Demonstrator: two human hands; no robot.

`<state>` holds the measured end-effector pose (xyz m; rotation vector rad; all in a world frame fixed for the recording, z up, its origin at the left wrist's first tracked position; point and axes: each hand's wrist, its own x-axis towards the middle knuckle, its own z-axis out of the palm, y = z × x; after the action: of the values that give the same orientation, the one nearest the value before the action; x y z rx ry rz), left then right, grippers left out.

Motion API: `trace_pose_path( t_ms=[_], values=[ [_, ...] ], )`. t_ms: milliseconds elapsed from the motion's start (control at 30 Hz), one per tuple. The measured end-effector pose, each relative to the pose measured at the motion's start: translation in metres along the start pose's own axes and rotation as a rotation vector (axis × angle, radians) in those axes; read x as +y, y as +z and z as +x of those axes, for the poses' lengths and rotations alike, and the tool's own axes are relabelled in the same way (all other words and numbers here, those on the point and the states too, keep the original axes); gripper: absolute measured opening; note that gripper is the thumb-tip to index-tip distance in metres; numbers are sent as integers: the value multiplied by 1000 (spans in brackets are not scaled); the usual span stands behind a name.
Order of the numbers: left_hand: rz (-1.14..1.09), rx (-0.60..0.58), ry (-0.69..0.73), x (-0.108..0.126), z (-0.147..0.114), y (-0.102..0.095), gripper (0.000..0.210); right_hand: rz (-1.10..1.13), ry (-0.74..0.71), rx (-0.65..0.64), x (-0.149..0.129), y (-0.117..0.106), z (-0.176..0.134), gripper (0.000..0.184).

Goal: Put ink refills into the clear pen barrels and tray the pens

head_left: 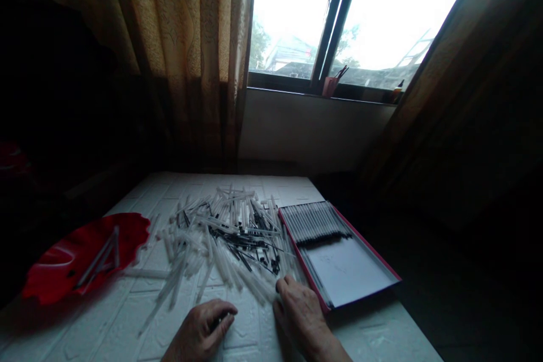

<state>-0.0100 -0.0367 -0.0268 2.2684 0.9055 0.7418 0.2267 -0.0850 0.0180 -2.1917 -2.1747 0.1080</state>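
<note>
A loose heap of clear plastic pen barrels (229, 263) mixed with thin black pen parts (241, 237) covers the middle of the white table. My right hand (301, 308) is at the near right edge of the heap, beside the box, its fingers curled together. A small dark bit shows at its fingertips; what it belongs to is hidden. Nearer to me, my left hand (203, 328) rests low over the table, thumb and fingers curled toward each other. Whatever lies between them is too dark to make out. A shallow red-edged box (365, 240) holds a row of clear, black-ended pens (316, 223).
At the left, a red wavy-edged dish (51, 274) holds a few clear barrels. The white brick-patterned table (131, 300) ends at the right, just past the box. Behind it are a curtain (186, 39) and a window, with a pink cup (330, 86) on the sill.
</note>
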Motion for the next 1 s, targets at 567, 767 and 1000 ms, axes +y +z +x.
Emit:
trace_pose_path(
  t_ms=[567, 767, 1000],
  values=[
    [56, 280, 35, -7, -7, 2, 31, 340, -165, 361, 11, 44, -25, 18],
    [270, 139, 183, 1, -7, 1, 19, 962, -122, 481, -7, 56, -33, 21],
    [425, -65, 172, 24, 2, 11, 14, 1530, 15, 290, -20, 75, -21, 39]
  ],
)
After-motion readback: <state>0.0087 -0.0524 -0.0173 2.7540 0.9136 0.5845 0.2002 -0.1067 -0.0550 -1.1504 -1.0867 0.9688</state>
